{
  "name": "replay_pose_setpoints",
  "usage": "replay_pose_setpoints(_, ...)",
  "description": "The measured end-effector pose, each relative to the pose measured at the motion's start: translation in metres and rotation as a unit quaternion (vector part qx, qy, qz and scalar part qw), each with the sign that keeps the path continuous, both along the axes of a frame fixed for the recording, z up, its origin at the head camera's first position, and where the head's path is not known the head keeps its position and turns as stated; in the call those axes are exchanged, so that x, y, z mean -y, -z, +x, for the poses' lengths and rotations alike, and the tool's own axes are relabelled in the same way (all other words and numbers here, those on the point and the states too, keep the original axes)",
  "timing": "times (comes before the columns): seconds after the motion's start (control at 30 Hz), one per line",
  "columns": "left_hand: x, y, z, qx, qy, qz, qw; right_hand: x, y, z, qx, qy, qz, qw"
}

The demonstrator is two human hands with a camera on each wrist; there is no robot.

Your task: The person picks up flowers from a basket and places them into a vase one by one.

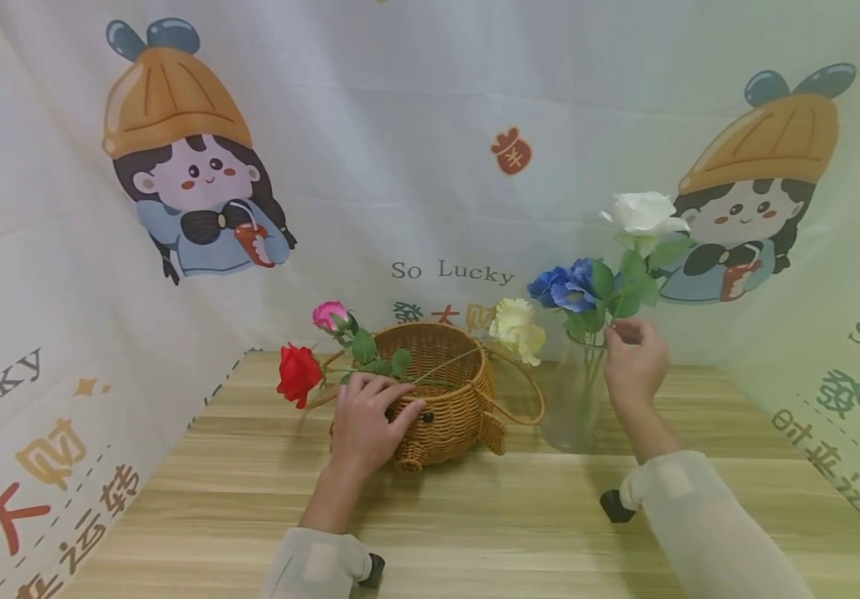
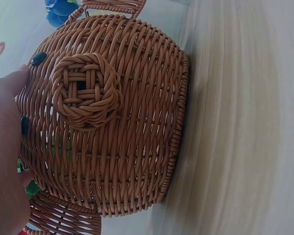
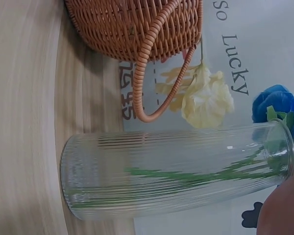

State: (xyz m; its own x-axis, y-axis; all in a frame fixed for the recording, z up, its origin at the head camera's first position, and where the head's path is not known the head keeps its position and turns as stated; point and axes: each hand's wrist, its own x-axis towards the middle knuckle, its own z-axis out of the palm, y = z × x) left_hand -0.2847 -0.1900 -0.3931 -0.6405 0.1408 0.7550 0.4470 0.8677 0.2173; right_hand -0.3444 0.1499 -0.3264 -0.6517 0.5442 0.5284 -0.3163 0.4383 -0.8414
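Note:
A brown wicker basket (image 1: 452,424) shaped like an animal, with dark eyes and a round woven snout (image 2: 86,91), stands on the table. My left hand (image 1: 370,420) grips its near-left rim, the thumb on the outer wall. Inside lean a red rose (image 1: 299,376), a pink rose (image 1: 330,315) and a pale yellow flower (image 1: 517,330), heads over the rim. To the right, a ribbed clear glass vase (image 3: 152,178) holds blue flowers (image 1: 566,284) and a tall white rose (image 1: 643,215). My right hand (image 1: 637,362) pinches the white rose's stem at the vase mouth; its fingertips are partly hidden.
The basket's looped right handle (image 1: 538,403) reaches close to the vase. Wood-grain tabletop (image 1: 490,532) extends in front of both. A printed white cloth (image 1: 400,150) with cartoon figures hangs behind and along both sides.

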Motion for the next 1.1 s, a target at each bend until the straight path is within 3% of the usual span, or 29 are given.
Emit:
replay_pose_setpoints(0.27,-0.001,0.000,-0.001,-0.008,-0.002,0.000,1.0000,-0.001,0.000,0.005,0.019,-0.014,-0.003,1.000)
replay_pose_setpoints(0.47,-0.001,0.001,0.000,-0.022,0.002,-0.001,0.9998,-0.001,0.005,0.010,0.005,-0.020,-0.007,1.000)
replay_pose_setpoints(0.9,-0.001,0.000,-0.001,-0.001,-0.001,0.002,1.0000,0.013,0.007,0.033,-0.028,-0.048,-0.054,0.997)
replay_pose_setpoints(1.1,-0.001,0.000,-0.001,0.000,0.001,0.002,1.0000,0.029,0.008,0.044,-0.066,-0.078,-0.073,0.992)
